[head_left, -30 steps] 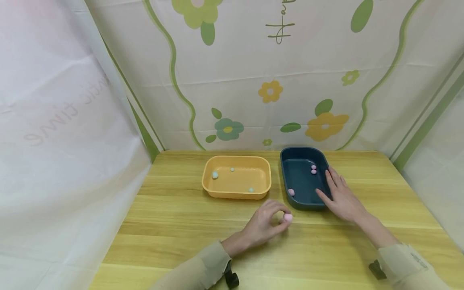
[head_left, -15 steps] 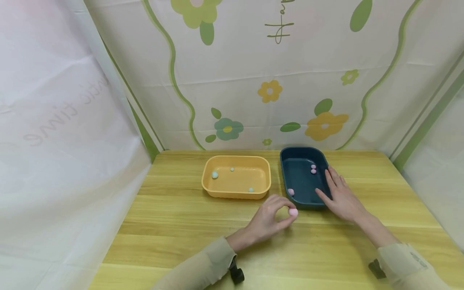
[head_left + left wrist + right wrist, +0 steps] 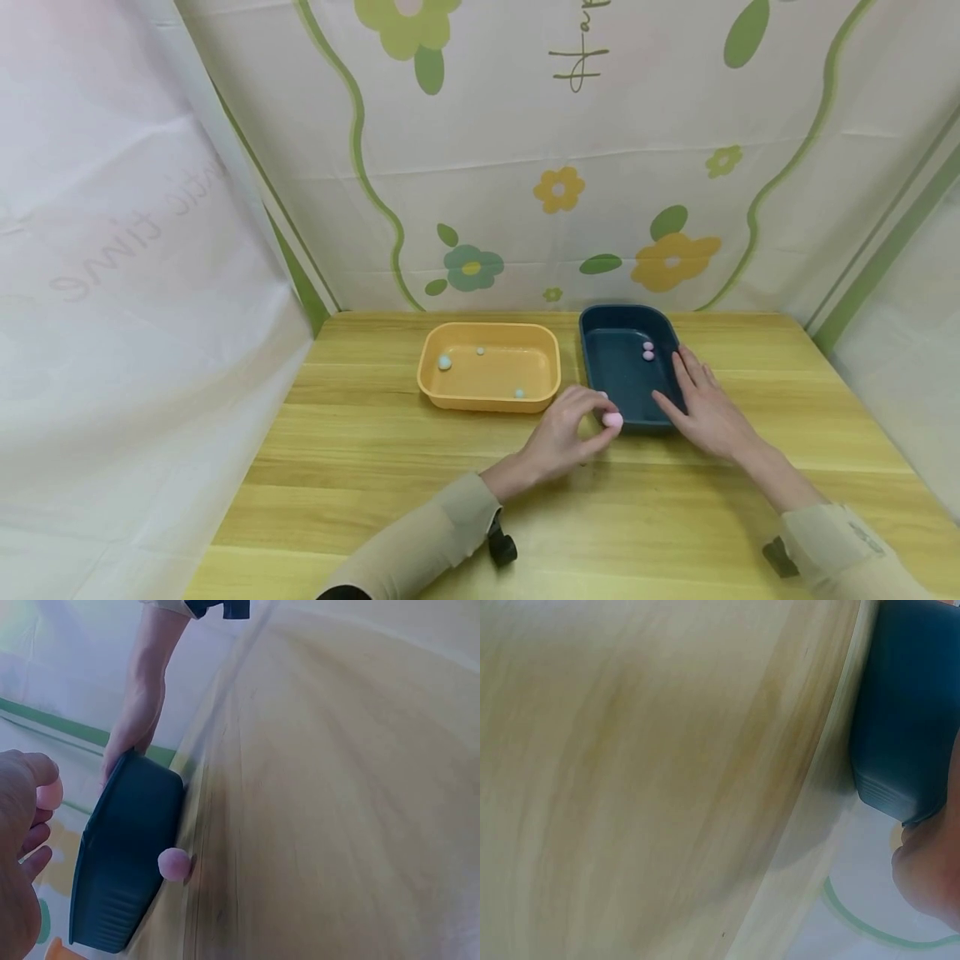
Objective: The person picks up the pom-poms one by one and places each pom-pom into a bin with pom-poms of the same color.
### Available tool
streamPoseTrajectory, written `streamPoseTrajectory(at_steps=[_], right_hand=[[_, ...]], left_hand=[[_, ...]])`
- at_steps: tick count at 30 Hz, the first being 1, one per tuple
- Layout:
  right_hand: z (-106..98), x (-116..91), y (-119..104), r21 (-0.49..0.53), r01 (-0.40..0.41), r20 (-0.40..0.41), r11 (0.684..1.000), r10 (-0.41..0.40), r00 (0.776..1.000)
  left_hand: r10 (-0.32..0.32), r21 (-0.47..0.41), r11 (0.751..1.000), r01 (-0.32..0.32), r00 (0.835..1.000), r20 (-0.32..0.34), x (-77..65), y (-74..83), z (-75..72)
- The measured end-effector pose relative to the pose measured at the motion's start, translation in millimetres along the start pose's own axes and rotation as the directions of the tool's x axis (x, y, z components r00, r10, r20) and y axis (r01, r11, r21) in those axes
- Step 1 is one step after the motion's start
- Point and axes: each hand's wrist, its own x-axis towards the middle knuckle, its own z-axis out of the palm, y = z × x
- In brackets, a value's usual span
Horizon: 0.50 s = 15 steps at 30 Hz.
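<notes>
Between thumb and fingertips, my left hand (image 3: 558,435) pinches a pink pom-pom (image 3: 613,420) at the near left corner of the dark blue tray (image 3: 632,408). In the left wrist view, that pom-pom (image 3: 49,795) shows higher than a second pink pom-pom (image 3: 175,865), which lies on the table beside the tray's outer wall. Two small pink pom-poms (image 3: 648,351) sit inside the tray, and a third there is mostly hidden by my left fingers. My right hand (image 3: 708,412) rests with spread fingers on the tray's right rim.
A yellow tray (image 3: 489,403) stands left of the blue one, holding three pale green pom-poms (image 3: 445,362) set apart. Both trays are near the back edge of the wooden table (image 3: 360,467). Printed white cloth (image 3: 480,150) hangs behind and at both sides.
My left hand has moved right and away from me, carrying the pink pom-pom from in front of the blue tray to its near left corner. My right hand has stayed put.
</notes>
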Motion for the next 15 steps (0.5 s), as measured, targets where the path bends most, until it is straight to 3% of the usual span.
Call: streamPoseTrajectory(at_steps=[6, 15], right_hand=[[0.6, -0.3, -0.6, 0.006, -0.006, 0.015, 1.0, 0.006, 1.0], [1.2, -0.1, 3.0, -0.002, -0.012, 0.017, 1.0, 0.012, 1.0]], left_hand=[[-0.035, -0.024, 0.999, 0.036, 0.999, 0.013, 3.7, -3.7, 3.6], [-0.014, -0.039, 0.999, 0.014, 1.0, -0.019, 12.4, -8.4, 10.1]])
